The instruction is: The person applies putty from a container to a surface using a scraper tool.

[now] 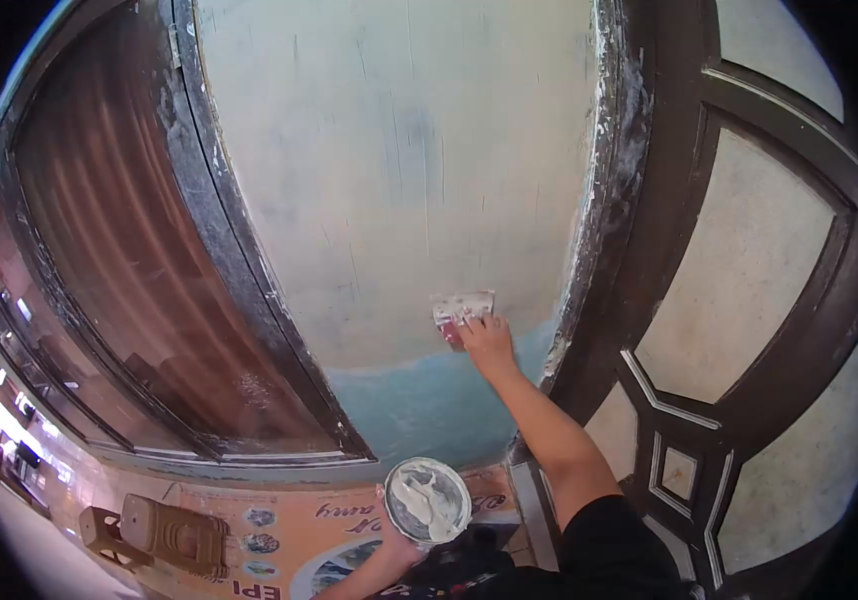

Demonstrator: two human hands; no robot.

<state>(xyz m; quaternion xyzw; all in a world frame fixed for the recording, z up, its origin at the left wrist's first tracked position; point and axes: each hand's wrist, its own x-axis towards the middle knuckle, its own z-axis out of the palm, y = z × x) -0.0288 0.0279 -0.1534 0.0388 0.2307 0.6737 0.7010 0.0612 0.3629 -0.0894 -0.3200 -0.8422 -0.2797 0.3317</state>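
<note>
Pale, cream-grey coating covers most of the wall panel (389,180) in the upper middle of the frame, marked by thin vertical streaks, with a blue-green band (419,405) along its lower part. Near the centre, the right hand (487,337) grips a flat, wide-bladed scraper (464,305), fingers spread over its back; the blade lies at the panel surface, just above the blue-green band, and a red patch shows on the tool beside the fingers. Whitish material speckles the blade. At the bottom centre, the left hand (401,547) is closed around the side of a round tub (428,500), its open top turned toward the camera and showing a thick, whitish paste (427,505) heaped unevenly inside. The two hands are well apart, the right one higher in the frame. A black sleeve (617,545) covers the upper part of the right arm at the lower right. Dark, worn frames border the panel on both sides, their edges chipped and smeared with white. Left of it, glass (164,250) fronts reddish-brown curtain folds; on the right side stands a dark brown door (674,230) with pale inset panels. Across the lower left, an orange printed banner (294,510) lies below the wall, with brown plastic stools (174,535) beside it.
</note>
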